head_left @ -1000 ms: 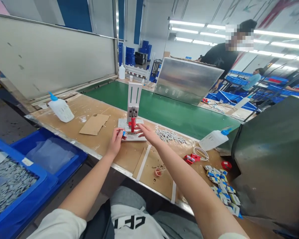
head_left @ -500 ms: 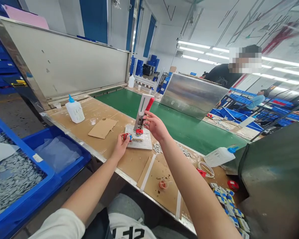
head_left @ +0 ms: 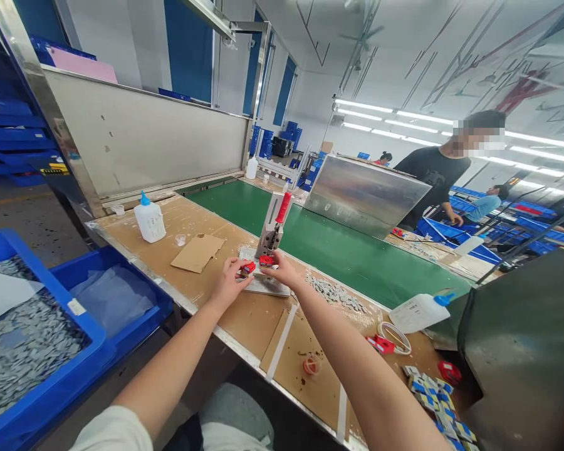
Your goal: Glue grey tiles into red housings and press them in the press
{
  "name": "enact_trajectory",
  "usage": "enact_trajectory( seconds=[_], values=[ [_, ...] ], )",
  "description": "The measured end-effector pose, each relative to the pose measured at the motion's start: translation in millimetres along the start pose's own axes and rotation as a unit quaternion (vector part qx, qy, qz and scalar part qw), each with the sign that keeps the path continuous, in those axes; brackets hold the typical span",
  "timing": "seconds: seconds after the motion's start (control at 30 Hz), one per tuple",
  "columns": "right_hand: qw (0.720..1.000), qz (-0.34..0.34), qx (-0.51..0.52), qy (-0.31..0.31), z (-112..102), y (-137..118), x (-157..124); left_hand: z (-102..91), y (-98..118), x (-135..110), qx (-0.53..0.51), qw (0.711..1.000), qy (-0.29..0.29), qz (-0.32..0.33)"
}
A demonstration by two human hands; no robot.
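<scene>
We pinched a red block (head_left: 247, 269) in our left grip (head_left: 226, 285), couldn't tell if the right grip (head_left: 284, 274) by the clamp (head_left: 284, 208) closed; forearms (head_left: 178, 363) crossed the desk (head_left: 244, 316) edge, room beside cardboard (head_left: 197, 254).

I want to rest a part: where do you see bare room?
Bare: brown worktop between left forearm and white tape strip; green surface between clamp fixture and leaning metal panel. Crowded: the fixture, with left hand and right hand at it; the worktop's right end, with bottle, red parts and packs.
</scene>
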State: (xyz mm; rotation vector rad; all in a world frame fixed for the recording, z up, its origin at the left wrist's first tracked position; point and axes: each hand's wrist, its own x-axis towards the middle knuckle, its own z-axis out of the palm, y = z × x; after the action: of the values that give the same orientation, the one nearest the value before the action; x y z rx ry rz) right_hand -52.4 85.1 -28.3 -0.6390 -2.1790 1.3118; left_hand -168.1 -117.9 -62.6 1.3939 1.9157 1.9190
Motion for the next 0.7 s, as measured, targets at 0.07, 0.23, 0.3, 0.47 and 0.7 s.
enact_trajectory(
  seconds=[0.07,0.23,0.3,0.47,0.7],
  values=[
    [0.999,-0.009,-0.026,-0.03,1.8,1.6,0.7,-0.8,0.5,2.3,0.023,1.0,0.001,0.002],
    [0.994,-0.033,-0.064,-0.081,-21.6,-1.4,-28.8,-1.9,-1.8,8.5,0.051,0.998,-0.021,-0.013],
    [0.985,-0.044,-0.075,-0.148,-33.3,-3.1,-58.0,1.1,-5.0,12.1,0.053,0.998,-0.036,-0.025],
    [0.947,-0.059,-0.134,-0.287,-50.6,-7.3,-115.8,18.8,-11.6,26.4,0.062,0.995,-0.057,-0.057],
    [0.976,-0.175,-0.124,-0.024,-76.8,-54.8,-41.7,30.9,-18.0,57.8,0.088,0.987,-0.105,-0.083]
  ],
)
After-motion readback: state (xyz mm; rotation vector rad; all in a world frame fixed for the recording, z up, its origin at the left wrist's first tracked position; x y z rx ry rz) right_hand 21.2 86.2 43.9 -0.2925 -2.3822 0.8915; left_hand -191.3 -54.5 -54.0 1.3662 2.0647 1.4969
